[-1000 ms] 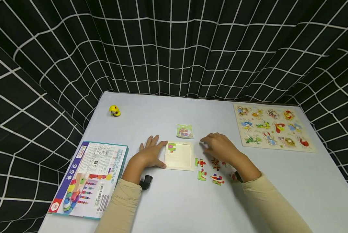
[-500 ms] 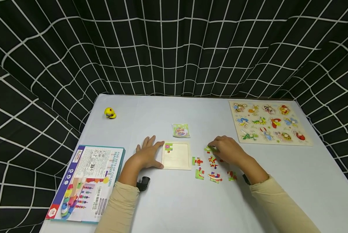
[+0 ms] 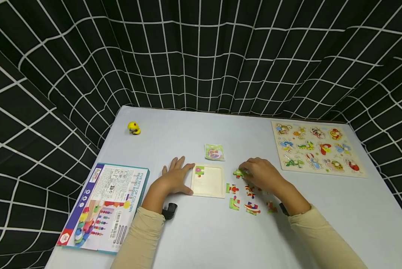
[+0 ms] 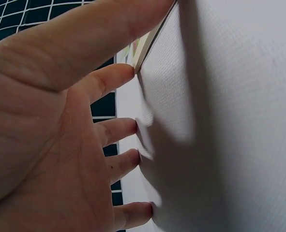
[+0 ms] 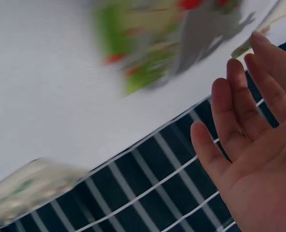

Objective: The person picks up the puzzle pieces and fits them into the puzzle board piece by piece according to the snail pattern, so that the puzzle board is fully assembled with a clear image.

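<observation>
A shallow wooden puzzle tray [image 3: 211, 183] lies mid-table, with one green puzzle piece with a pink flower [image 3: 199, 170] in its upper left corner. My left hand [image 3: 171, 180] is spread at the tray's left side, thumb and index fingertip against that edge; the left wrist view shows the other fingertips down on the table. To the right, my right hand [image 3: 263, 175] pinches a green puzzle piece [image 3: 238, 173] by its fingertips, which partly cover it. Several loose red-and-green pieces, among them a green corner piece [image 3: 234, 203] and a striped piece [image 3: 252, 208], lie below that hand.
A small picture card [image 3: 214, 152] lies behind the tray. At the back right is an insect puzzle board [image 3: 318, 149]; a boxed bead set [image 3: 104, 205] lies at the left. A yellow toy figure [image 3: 134, 128] stands at the back left. Gridded dark curtains [image 3: 207, 56] surround the table.
My right hand moved from beside the tray's upper right corner to the loose pieces, took hold of a green one, and has shifted slightly left with it. The left hand stays against the tray.
</observation>
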Motion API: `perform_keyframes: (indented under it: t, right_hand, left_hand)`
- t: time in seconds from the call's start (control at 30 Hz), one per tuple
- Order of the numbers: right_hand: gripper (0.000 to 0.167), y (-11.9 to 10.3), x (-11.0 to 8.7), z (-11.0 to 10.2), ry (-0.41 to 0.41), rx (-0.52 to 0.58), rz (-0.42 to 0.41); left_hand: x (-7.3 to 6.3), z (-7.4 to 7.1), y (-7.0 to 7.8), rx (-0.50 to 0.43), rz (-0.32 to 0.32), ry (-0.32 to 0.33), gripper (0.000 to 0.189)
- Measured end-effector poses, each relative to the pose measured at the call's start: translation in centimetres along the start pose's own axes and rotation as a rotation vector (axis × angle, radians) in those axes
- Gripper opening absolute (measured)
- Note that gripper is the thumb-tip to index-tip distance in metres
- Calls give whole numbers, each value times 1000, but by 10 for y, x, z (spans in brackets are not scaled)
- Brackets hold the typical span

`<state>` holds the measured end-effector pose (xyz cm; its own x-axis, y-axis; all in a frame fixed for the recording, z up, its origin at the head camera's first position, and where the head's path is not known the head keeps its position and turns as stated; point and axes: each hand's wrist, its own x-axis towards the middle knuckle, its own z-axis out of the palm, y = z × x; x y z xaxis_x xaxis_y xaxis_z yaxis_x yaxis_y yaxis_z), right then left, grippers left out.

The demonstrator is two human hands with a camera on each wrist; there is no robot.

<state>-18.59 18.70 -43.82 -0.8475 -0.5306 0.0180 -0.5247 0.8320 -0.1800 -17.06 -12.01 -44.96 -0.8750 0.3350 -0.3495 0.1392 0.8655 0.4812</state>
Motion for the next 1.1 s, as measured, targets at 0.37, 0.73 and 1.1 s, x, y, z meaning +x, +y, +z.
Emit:
perform_keyframes:
  t: [0.37, 0.73, 1.1]
  right_hand:
    - [26, -50, 45, 9, 50, 1, -235]
    - [22, -62, 60, 20, -14, -34, -222]
    - [21, -69, 61, 22, -27, -74, -169]
  left_hand:
    - [2, 2, 0, 3, -15, -10, 95]
    - [1, -1, -1, 11, -24, -12, 95]
    - [2, -1, -2, 10, -19, -19, 95]
